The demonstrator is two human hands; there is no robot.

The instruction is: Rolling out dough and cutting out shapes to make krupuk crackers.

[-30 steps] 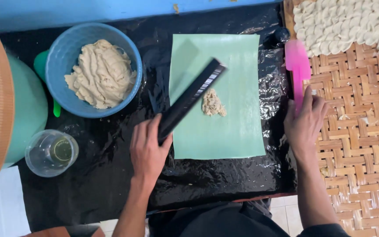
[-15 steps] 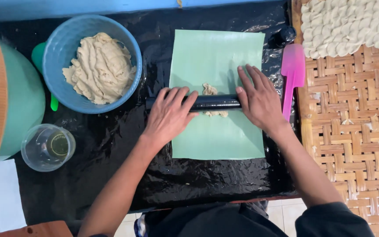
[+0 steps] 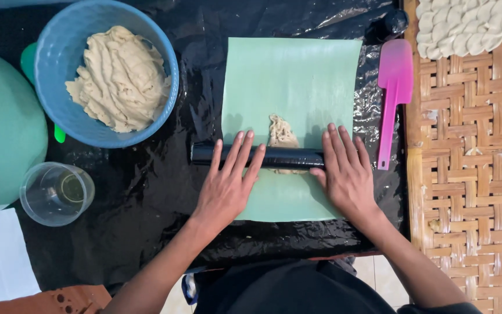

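A black roller point(image 3: 286, 157) lies crosswise on a pale green sheet point(image 3: 297, 81) spread over black plastic. A small lump of beige dough point(image 3: 281, 134) sits under and just beyond the roller's middle. My left hand point(image 3: 228, 183) rests flat on the roller's left part, fingers spread. My right hand point(image 3: 344, 171) presses flat on its right end, fingers apart.
A blue bowl point(image 3: 65, 116) of beige dough stands at the upper left, beside a green container point(image 3: 7, 134). A clear plastic cup point(image 3: 56, 193) sits below it. A pink spatula point(image 3: 391, 93) lies right of the sheet. A woven tray point(image 3: 472, 151) with shaped dough pieces point(image 3: 472, 23) is at right.
My left hand carried the roller onto the sheet and my right hand left the spatula. Both palms came onto the roller, which has rolled toward me, flattening the dough.
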